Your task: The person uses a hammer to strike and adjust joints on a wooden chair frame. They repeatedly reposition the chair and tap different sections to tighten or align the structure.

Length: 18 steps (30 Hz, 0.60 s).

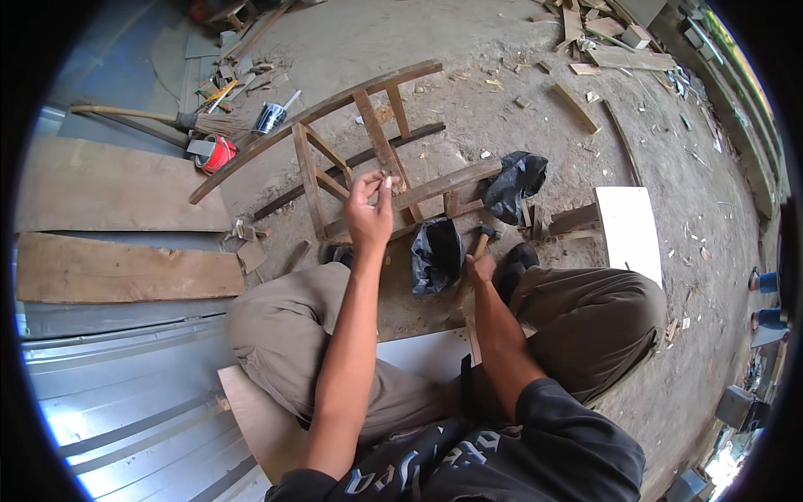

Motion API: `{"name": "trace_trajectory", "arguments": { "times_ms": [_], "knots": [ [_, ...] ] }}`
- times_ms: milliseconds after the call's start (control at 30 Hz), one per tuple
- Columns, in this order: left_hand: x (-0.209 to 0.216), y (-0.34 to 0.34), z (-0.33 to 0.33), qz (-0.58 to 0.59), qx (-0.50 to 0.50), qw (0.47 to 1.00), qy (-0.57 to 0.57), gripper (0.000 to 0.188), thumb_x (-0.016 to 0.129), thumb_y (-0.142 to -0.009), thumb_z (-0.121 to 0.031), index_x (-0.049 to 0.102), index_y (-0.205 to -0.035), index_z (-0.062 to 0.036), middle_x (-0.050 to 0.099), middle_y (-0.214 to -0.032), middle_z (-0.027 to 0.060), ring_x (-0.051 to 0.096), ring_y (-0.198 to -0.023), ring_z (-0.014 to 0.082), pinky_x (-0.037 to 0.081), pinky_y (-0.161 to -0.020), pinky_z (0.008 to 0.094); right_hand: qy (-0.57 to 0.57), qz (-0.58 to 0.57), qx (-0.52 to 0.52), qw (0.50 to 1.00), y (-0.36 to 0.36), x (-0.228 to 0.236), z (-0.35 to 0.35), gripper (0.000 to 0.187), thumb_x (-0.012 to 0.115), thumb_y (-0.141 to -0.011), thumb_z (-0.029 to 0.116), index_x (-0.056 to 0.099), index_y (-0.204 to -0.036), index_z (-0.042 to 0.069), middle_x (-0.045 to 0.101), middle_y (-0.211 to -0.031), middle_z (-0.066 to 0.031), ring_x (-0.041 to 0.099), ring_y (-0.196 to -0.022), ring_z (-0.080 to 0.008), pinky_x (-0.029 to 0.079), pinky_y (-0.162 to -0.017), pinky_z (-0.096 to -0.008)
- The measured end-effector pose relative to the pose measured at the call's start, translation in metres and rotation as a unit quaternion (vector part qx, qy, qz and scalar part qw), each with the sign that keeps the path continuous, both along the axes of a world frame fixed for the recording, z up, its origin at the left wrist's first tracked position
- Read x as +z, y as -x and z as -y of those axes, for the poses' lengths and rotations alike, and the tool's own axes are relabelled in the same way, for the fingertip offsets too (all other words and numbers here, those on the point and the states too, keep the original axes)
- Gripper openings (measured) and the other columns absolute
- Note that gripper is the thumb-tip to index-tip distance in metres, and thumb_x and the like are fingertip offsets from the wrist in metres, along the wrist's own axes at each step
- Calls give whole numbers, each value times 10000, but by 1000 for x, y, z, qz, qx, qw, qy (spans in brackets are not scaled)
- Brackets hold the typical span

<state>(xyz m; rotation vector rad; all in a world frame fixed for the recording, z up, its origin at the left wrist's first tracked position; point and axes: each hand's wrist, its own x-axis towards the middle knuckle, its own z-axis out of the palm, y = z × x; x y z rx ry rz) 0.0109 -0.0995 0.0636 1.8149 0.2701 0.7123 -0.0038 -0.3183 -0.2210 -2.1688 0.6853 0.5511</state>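
Note:
My left hand [370, 209] is raised in front of me, thumb and fingertips pinched together around something too small to make out. Between my knees, my right hand [480, 268] is closed on the wooden handle of a hammer [483, 243], its dark head pointing away from me. Beyond both hands a wooden frame [382, 138] of long rails and crosspieces lies on the dirt floor; from this view my left hand overlaps its near part. One black plastic bag [437, 261] sits open between my hands. A second black bag [512, 188] rests by the frame's right end.
At right stands a small piece with a white panel [629, 230] and wooden legs. Wide boards [125, 268] lie at left, near a broom [213, 124], a red can [216, 156] and a paint tin [269, 118]. Scrap wood [623, 54] is heaped at the far right.

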Motion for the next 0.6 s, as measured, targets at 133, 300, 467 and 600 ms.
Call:
{"name": "trace_trajectory", "arguments": {
  "times_ms": [133,300,467,600],
  "knots": [
    [-20,9,-17,-42,-10,999,26,202,600,-936,-97,636,-1074,47,734,-928,112,670,-887,130,493,-852,271,24,85,-52,995,1,5,13,565,730,-800,370,551,-1089,-82,637,-1058,-313,624,-1032,-448,494,-882,-484],
    [-29,-2,-15,-43,-31,996,72,173,638,-903,-87,671,-999,52,732,-926,98,668,-900,128,502,-828,275,20,88,-78,993,-14,6,20,533,733,-805,381,567,-1049,-63,662,-972,-249,667,-885,-382,526,-761,-439],
    [-26,-11,-16,15,-6,999,-45,154,698,-868,-137,707,-917,9,709,-816,41,591,-687,97,444,-627,264,-27,61,-103,992,-14,11,18,507,696,-837,363,578,-1080,-65,648,-1010,-257,641,-942,-378,503,-807,-434],
    [-24,-8,-9,-19,-26,998,48,154,699,-867,-134,709,-939,1,702,-804,31,581,-677,66,447,-613,241,-39,45,-90,994,-11,28,27,515,680,-839,367,589,-1091,-73,644,-1091,-291,624,-1058,-425,489,-910,-456]
  ]
}}
